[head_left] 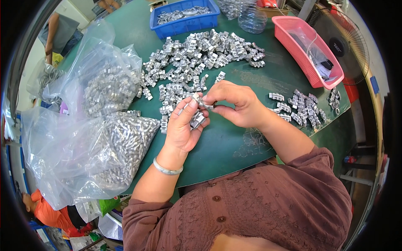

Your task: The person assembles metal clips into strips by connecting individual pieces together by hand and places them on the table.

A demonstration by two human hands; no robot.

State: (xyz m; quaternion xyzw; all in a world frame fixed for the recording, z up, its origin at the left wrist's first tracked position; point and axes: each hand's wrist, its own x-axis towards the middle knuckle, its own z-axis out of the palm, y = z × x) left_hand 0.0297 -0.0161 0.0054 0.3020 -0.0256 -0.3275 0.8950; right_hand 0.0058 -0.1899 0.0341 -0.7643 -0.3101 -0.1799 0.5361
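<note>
Over the green table [217, 150], my left hand [181, 133] is closed around several small silver metal pieces [197, 120], cradled against its fingers. My right hand [245, 104] pinches one end of a ridged silver metal piece [202, 103], and the left thumb presses on its other end. Just beyond both hands spreads a large heap of similar metal pieces [205, 50], its near edge reaching the left fingertips. To the right of my right forearm lies a smaller group of linked-looking pieces [303, 108]. What exactly the pieces are for does not show.
Clear plastic bags [54, 146] full of metal parts crowd the left side. At the back stand a blue bin [184, 26] and a clear plastic bottle [252, 20]. A pink basket [307, 62] and a fan [341, 46] are at right. Another person [50, 211] is at lower left.
</note>
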